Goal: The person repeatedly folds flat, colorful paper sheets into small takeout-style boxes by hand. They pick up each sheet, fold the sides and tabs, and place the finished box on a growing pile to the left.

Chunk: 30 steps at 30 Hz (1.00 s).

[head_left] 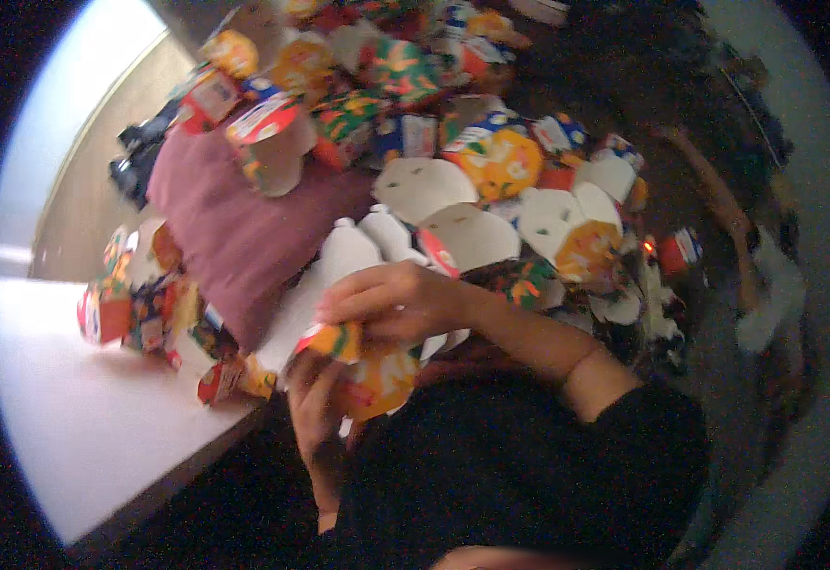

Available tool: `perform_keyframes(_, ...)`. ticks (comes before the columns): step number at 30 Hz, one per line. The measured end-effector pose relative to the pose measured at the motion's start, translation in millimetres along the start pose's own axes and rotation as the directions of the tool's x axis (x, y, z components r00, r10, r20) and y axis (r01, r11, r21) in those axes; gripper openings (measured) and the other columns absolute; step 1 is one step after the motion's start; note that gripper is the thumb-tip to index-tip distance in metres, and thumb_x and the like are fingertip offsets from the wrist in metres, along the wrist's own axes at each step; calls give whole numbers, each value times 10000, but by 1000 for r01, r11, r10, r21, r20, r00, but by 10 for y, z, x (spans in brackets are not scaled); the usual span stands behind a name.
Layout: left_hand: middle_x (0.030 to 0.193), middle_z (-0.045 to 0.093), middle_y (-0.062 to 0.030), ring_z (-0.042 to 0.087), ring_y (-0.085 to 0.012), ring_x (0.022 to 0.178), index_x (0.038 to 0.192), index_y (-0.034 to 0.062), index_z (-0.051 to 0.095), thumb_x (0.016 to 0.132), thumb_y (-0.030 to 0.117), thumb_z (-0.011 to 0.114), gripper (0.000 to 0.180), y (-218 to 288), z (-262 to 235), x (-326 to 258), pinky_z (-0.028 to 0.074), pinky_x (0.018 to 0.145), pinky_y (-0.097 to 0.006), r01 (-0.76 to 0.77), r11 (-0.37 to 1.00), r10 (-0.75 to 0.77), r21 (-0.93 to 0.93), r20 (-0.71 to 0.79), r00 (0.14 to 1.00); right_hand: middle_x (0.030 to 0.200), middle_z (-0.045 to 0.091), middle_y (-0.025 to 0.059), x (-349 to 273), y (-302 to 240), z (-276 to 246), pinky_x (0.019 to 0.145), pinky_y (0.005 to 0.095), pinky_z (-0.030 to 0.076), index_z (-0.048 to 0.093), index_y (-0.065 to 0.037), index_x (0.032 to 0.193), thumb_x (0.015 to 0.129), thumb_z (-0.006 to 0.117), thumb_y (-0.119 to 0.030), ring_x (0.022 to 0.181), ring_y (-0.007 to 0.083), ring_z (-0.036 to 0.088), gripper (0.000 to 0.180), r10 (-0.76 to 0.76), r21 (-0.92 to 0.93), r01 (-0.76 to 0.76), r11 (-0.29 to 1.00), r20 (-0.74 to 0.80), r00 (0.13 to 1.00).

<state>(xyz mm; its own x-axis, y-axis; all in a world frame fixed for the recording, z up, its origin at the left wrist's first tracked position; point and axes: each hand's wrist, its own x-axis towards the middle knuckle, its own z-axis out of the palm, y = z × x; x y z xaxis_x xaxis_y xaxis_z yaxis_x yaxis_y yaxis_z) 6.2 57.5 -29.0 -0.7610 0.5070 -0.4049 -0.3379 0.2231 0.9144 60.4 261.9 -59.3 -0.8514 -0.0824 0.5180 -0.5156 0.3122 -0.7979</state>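
Observation:
Close in front of my body I have a small yellow-orange printed cardboard carton (377,378), partly folded. My left hand (315,397) grips its left side from below, the fingers partly hidden behind the board. Over its upper edge bend the fingers of my right hand (398,296), which presses on the flap. Just beyond my right hand stand white, unprinted faces of flat carton blanks (350,249). Blur hides the finer folds and the exact finger contact.
A mauve cushion (230,233) lies beyond my hands on the left. Many printed cartons (496,157) pile up ahead, with a smaller group (144,309) on the white tabletop (83,408). At the right, another person's arm (709,176) shows.

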Motion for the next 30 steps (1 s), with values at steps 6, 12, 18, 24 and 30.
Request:
perform_keyframes(6, 1220, 478, -110, 487, -196, 1095, 1270, -17, 383, 819, 129, 578, 513, 188, 168, 90, 373, 945, -310, 97, 762, 233, -640, 411, 881, 863, 663, 119, 50, -43, -99, 699, 315, 515, 656, -39, 962, 808, 606, -108, 795, 249, 653, 176, 200, -14, -210, 978, -256, 946)
perform_keyframes(12, 1197, 511, -91, 522, -179, 1067, 1272, 11, 384, 800, 132, 658, 559, 249, 47, 2, 410, 932, -315, 252, 911, -137, -325, 338, 931, 881, 671, 141, 110, -227, -73, 651, 308, 525, 661, -18, 969, 803, 596, -49, 760, 241, 668, 181, 99, -330, -201, 922, -301, 948)
perform_keyframes(18, 1110, 561, -83, 558, -164, 1001, 1227, -2, 431, 796, 153, 667, 515, 233, -122, 108, 453, 868, -303, 243, 868, 17, -433, 515, 857, 891, 666, 137, 143, -256, -198, 626, 313, 533, 666, -46, 940, 757, 628, -70, 761, 246, 666, 189, -80, -213, 58, 975, -95, 992)
perform_keyframes(24, 1086, 582, -109, 591, -201, 959, 1219, -7, 436, 719, 60, 688, 563, 248, -127, 65, 471, 849, -319, 322, 842, -73, -433, 499, 863, 930, 656, 122, 161, -303, -287, 627, 302, 529, 659, -49, 941, 750, 635, -126, 735, 263, 654, 207, -125, -355, 170, 919, 146, 981)
perform_keyframes(30, 1093, 538, -85, 539, -161, 1017, 1199, 11, 412, 722, 37, 704, 560, 179, -167, 105, 447, 872, -297, 74, 915, 109, -398, 418, 902, 981, 635, 119, 54, -341, -94, 707, 273, 511, 616, 5, 1041, 802, 616, -110, 821, 188, 633, 266, 370, 50, -369, 928, -4, 929)
